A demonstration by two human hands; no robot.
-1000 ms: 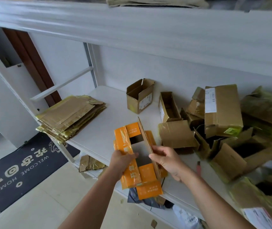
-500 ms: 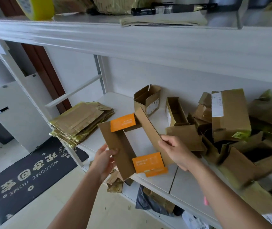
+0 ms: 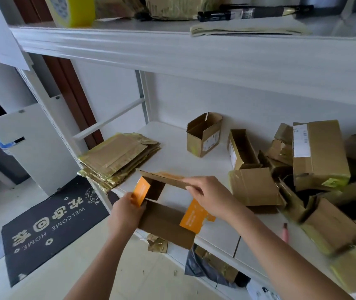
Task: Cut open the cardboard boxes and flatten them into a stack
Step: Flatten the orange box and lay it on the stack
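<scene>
I am standing at a white shelf (image 3: pixel 172 148), flattening one orange-flapped box (image 3: pixel 164 221) that hangs half over the shelf's front edge. The box is already open at both ends, a brown sleeve with orange flaps, and I am collapsing it. My left hand (image 3: pixel 127 215) grips its near left corner, fingers curled round the panel beside an orange flap. My right hand (image 3: pixel 211 198) pinches the far wall of the sleeve along its top edge, thumb under and fingers over.

To do this well, I judge I should push the far wall toward the near one along the existing creases, so the sleeve shears flat rather than buckling. The flaps should lie straight out, not folded under, or the piece will sit lumpy.

The flattened stack (image 3: pixel 118 159) lies on the shelf just left of and behind the box, its edge overhanging the shelf's left end. I should slide the piece on squarely, well back from that edge. Uncut boxes (image 3: pixel 319 154) are heaped to the right of the box, and one small open box (image 3: pixel 203 135) stands behind it. A slim pink tool (image 3: pixel 285 232), perhaps the cutter, lies at the shelf's front edge to the right.
</scene>
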